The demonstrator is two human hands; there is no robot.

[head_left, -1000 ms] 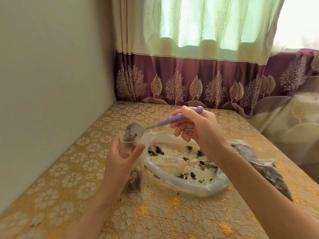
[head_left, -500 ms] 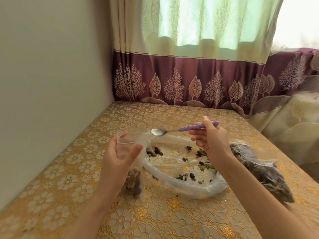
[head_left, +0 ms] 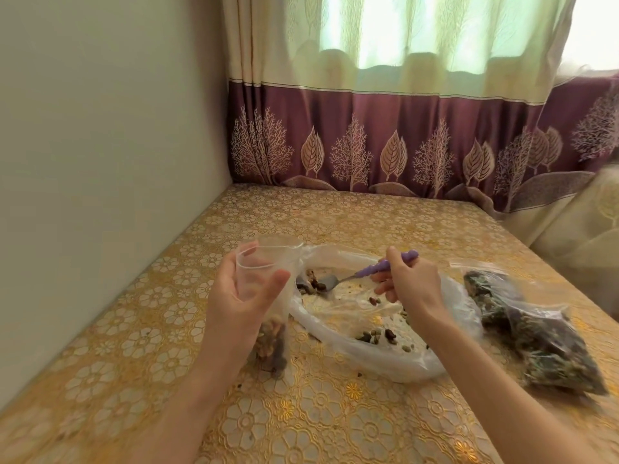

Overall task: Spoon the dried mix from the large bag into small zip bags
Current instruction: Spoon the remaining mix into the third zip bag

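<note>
the left hand is holding a small zip bag upright on the counter, its fingers and thumb curling round the bag's top and keeping the mouth in an open ring. a dark clump of dried mix is sitting at the bottom of this bag, below the hand.

the right hand is gripping a spoon by its purple handle, the fingers pinching the handle from above while the thumb side is hidden. the metal bowl of the spoon is pointing left and dipping into the large bag, which is lying open and flattened on the counter just to the right of the small bag. the bowl is touching a little heap of dried mix at the large bag's left end; more loose pieces are lying scattered along its near edge.

to the far right, two filled bags of dark mix are lying on the counter, slightly blurred. a patterned curtain is hanging behind the counter, and a plain wall is standing along its left side.
</note>
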